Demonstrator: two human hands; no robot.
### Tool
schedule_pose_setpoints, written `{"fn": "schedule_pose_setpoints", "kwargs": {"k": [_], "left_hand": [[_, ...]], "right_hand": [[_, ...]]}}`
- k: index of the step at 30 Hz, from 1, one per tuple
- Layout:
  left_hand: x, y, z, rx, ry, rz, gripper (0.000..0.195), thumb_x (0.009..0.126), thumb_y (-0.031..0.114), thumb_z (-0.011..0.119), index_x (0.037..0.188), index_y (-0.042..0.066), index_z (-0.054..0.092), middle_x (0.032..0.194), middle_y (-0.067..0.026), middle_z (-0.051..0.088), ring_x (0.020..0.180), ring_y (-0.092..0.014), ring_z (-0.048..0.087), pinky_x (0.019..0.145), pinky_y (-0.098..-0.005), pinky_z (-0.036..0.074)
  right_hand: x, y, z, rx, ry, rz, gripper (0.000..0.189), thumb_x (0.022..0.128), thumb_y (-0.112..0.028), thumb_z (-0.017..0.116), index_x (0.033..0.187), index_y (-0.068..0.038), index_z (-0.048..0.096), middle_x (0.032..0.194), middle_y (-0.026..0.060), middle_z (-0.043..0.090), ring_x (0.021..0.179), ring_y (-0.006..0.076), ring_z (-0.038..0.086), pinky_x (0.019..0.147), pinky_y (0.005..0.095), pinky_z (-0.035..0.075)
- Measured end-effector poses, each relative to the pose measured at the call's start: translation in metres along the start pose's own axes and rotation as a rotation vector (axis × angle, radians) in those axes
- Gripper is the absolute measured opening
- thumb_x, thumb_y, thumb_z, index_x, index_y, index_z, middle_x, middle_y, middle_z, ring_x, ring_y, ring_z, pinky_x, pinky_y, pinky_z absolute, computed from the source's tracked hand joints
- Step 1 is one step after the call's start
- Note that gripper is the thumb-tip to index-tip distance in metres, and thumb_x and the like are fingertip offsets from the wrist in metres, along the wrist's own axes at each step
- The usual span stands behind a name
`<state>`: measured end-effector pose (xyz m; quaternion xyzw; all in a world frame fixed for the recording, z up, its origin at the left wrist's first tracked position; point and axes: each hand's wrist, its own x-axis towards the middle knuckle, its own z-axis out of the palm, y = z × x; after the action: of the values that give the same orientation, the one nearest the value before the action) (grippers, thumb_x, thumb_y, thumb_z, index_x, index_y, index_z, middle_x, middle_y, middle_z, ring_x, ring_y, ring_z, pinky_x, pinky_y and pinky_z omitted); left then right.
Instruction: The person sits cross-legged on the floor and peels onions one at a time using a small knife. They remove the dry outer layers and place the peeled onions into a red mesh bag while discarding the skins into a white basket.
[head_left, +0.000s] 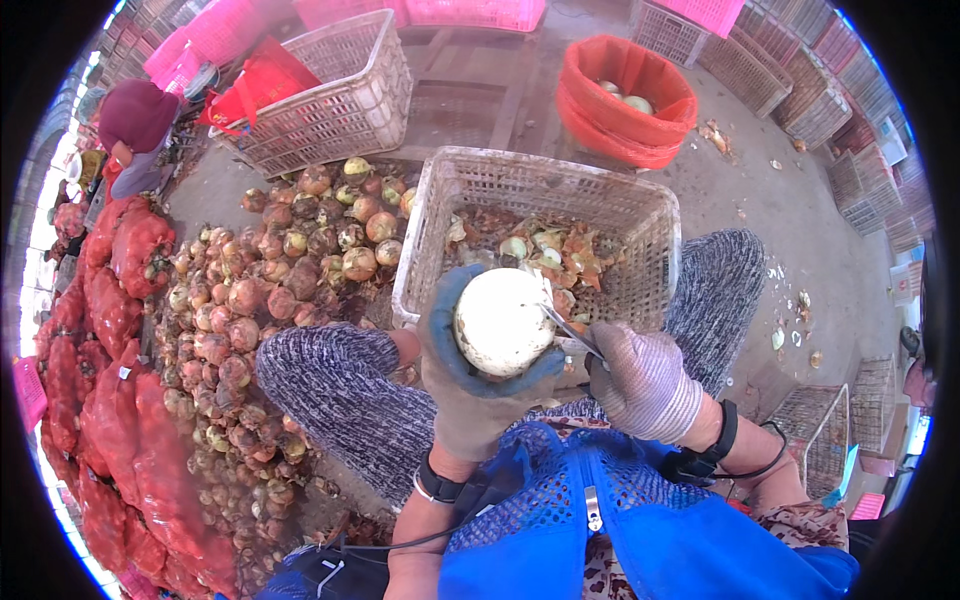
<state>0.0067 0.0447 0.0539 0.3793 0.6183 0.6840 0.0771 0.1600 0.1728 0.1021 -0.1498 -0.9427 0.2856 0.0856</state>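
A large, peeled white onion rests in my left hand, which wears a grey glove with a blue coated palm. My right hand, in a pale knitted glove, grips a small knife. The blade's tip meets the upper right of the onion. Directly below the onion stands a dirty white plastic crate between my knees, with onion skins and trimmings on its bottom. The knife's handle is mostly hidden by my fingers.
Unpeeled onions are heaped at my left, beyond them red mesh sacks. An orange-red mesh bag holding peeled onions stands ahead right. Another crate carries a red bag. A person bends at the far left. Crates stand at right.
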Motion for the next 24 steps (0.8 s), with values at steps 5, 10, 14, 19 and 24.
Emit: {"fn": "schedule_pose_setpoints", "kwargs": {"k": [5,10,14,19,24], "left_hand": [[0.002,-0.001,-0.008,0.133,-0.067,0.064,0.096,0.063,0.028,0.093,0.138,-0.001,0.039,0.128,-0.0154,0.056,0.113,-0.026,0.062,0.096,-0.0372,0.053],[0.001,-0.004,-0.01,0.077,-0.1,0.021,0.096,0.061,0.032,0.093,0.135,-0.001,0.042,0.127,-0.0145,0.057,0.112,-0.025,0.062,0.096,-0.0371,0.052],[0.002,-0.005,-0.015,0.091,-0.159,0.025,0.093,0.064,0.035,0.091,0.134,-0.001,0.044,0.126,-0.014,0.058,0.112,-0.025,0.062,0.097,-0.0372,0.051],[0.001,-0.007,-0.018,-0.029,-0.218,-0.099,0.081,0.072,0.035,0.083,0.134,-0.003,0.047,0.126,-0.0145,0.059,0.113,-0.025,0.061,0.098,-0.0371,0.05],[-0.018,-0.019,-0.018,-0.094,-0.163,-0.311,0.063,0.086,0.027,0.065,0.136,-0.005,0.046,0.132,-0.0172,0.057,0.12,-0.027,0.059,0.102,-0.0383,0.049]], "right_hand": [[0.002,0.006,-0.009,0.185,-0.108,0.061,0.024,0.083,-0.003,0.061,0.107,0.002,0.06,0.081,0.0219,0.066,0.075,0.0404,0.068,0.064,0.044,0.054],[-0.002,0.016,-0.022,0.261,-0.195,0.086,0.022,0.086,-0.004,0.062,0.107,0.001,0.061,0.083,0.0198,0.067,0.079,0.038,0.07,0.068,0.0411,0.055],[0.001,0.025,-0.027,0.334,-0.27,0.076,0.027,0.087,-0.008,0.062,0.113,0.0,0.058,0.083,0.0189,0.066,0.077,0.0375,0.069,0.067,0.0418,0.054],[0.014,0.03,-0.039,0.598,-0.372,0.223,0.023,0.09,-0.013,0.061,0.109,-0.001,0.06,0.081,0.0069,0.064,0.068,0.0199,0.066,0.061,0.0322,0.051],[0.02,0.024,-0.039,1.166,-0.535,0.673,0.027,0.085,-0.019,0.066,0.102,0.0,0.06,0.066,0.0027,0.056,0.041,0.0075,0.048,0.033,0.0225,0.035]]}}
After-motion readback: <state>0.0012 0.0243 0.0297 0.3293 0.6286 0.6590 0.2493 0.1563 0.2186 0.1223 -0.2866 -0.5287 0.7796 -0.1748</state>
